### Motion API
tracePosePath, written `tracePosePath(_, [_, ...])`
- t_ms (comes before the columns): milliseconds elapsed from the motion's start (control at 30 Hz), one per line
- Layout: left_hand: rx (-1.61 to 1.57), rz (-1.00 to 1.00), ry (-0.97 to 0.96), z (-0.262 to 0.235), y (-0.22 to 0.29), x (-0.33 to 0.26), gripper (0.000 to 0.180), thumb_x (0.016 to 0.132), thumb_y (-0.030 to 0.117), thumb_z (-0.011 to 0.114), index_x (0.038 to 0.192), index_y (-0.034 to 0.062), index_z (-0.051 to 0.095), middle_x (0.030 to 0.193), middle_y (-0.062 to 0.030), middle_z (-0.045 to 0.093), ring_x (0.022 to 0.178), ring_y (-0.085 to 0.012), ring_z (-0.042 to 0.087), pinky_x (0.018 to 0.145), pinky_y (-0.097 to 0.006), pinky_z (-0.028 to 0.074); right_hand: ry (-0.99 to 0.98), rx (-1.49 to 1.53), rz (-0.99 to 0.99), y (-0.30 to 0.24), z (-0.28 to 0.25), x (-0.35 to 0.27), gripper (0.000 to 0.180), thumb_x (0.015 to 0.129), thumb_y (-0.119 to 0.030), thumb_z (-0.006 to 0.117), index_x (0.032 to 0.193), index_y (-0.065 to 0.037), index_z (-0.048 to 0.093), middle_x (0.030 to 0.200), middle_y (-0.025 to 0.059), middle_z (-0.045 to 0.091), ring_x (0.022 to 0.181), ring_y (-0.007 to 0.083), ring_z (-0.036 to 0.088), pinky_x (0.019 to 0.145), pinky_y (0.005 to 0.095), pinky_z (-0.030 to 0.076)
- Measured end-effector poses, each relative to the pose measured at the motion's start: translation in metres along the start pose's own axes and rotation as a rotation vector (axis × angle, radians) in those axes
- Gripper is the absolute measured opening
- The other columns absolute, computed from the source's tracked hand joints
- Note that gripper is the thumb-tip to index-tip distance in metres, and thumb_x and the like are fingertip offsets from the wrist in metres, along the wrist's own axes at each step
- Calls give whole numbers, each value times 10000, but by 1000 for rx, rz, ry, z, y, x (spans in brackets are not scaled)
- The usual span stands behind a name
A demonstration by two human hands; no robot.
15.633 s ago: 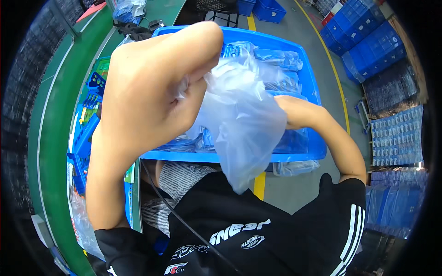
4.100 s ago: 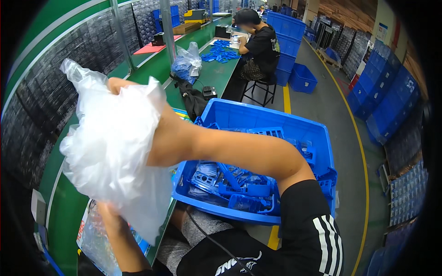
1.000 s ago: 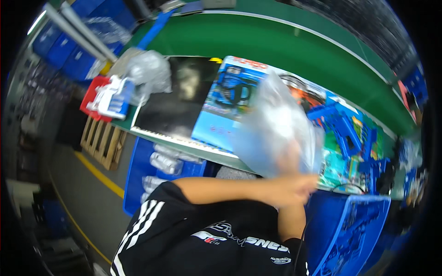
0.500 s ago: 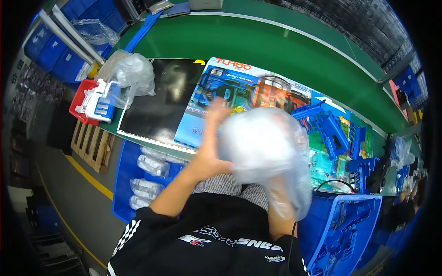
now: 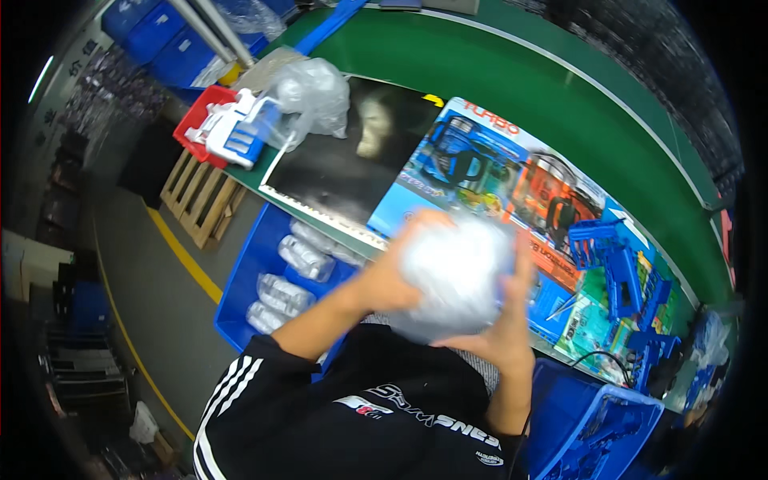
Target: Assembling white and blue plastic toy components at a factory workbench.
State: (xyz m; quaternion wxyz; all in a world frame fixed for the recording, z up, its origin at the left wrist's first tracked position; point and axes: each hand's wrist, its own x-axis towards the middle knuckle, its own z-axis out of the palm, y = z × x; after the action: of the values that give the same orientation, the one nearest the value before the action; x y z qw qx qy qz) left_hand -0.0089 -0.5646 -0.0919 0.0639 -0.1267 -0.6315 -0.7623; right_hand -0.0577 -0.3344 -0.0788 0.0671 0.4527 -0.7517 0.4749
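Between my hands is a rounded white bundle in a clear plastic bag [image 5: 454, 276], smeared by motion; what is inside cannot be made out. My left hand [image 5: 396, 276] grips its left side, fingers over the upper edge. From the right, my right hand [image 5: 508, 324] presses against it, thumb along the lower edge and fingers upright. The bundle is held in front of my body, above the near edge of the workbench. Just beyond it lies a printed cardboard sheet [image 5: 472, 164] with pictures of blue and orange appliances.
Blue plastic parts [image 5: 620, 276] lie on the bench at right, above a blue bin [image 5: 588, 400] holding similar parts. A blue crate [image 5: 240, 300] at left holds bagged pieces [image 5: 304, 258]. Beyond are a clear plastic bag [image 5: 316, 96] and a red basket [image 5: 198, 128] with a white-and-blue item.
My right hand, earlier mostly behind or inside the bag, now shows at its right side. The loose bag end no longer hangs over my right forearm. The view has turned and shifted left.
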Motion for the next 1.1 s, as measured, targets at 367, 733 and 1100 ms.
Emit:
tracePosePath(367, [1058,70,362,-118,73,67,503,865,197,738,1303,9,578,1329,-185,608,1270,-319,558,1070,-418,431,483,213,308,57,55,-41,644,802,-179,804,1343,-34,486,1348,159,546,1245,279,545,1078,419,440])
tracePosePath(733, [1626,18,511,-228,57,116,132,1013,184,520,1065,72,569,824,-288,659,824,-508,638,718,-598,481,-132,567,460,50,31,-33,797,827,-176,788,1494,-10,386,1489,161,468,1356,266,475,1154,423,361])
tracePosePath(1100, [674,32,-10,-19,46,73,338,1047,223,510,1246,-12,649,1099,-173,726,1040,-227,697,933,-335,510,26,-533,371,40,56,89,798,803,-77,626,1490,-423,411,1014,220,604,841,392,705,708,533,565])
